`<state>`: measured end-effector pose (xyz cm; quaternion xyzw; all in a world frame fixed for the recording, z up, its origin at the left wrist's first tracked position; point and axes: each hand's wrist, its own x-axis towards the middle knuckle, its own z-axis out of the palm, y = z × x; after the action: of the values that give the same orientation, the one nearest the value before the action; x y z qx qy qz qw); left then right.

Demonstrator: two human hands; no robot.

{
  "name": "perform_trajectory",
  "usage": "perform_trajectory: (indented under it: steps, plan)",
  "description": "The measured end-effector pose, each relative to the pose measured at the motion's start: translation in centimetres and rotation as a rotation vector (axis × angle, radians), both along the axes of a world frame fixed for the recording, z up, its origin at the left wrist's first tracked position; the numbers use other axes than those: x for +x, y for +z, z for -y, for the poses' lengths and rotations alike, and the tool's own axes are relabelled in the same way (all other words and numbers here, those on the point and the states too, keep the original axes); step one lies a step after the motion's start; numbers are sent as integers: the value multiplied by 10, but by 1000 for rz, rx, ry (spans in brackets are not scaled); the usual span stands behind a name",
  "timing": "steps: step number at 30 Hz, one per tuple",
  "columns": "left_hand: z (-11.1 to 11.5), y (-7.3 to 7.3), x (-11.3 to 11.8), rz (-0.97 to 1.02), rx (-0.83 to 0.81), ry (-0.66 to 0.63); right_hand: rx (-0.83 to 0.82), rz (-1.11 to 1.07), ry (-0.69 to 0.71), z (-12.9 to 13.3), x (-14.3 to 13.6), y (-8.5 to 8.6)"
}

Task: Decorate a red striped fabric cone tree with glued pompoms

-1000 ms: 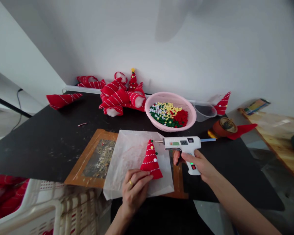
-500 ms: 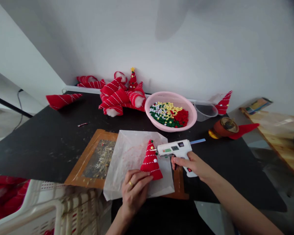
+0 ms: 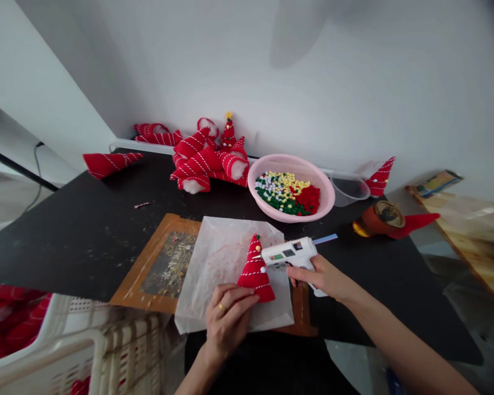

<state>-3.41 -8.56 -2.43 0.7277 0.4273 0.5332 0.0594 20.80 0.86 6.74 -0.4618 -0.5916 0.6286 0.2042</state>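
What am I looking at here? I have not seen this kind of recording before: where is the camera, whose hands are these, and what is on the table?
The picture comes from a camera worn on a person's head, looking forward and down, so both arms reaching in from the bottom belong to that person. No machine is involved.

The left hand steadies a small red cone tree by its base, upright on a sheet of white paper. The right hand grips a white glue gun, its nozzle at the tree's side.

All this sits on a black table. Behind are a pink basket of small coloured pompoms, a pile of red striped cones, one cone lying alone at the left, and a clear tub. A white crate shows at the lower left.
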Motion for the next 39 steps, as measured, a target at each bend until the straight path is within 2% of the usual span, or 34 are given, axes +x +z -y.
perform_trajectory:
  steps: [16, 32, 39]
  plan:
    - [-1, 4, 0, -12, 18, 13, 54, 81, 24, 3, 3, 4]
    - [-2, 9, 2, -22, 37, 29, 134, 158, 51, 2, 7, -5]
    - [-1, 6, 1, -17, 29, 23, 133, 164, 36, 4, 9, -7]
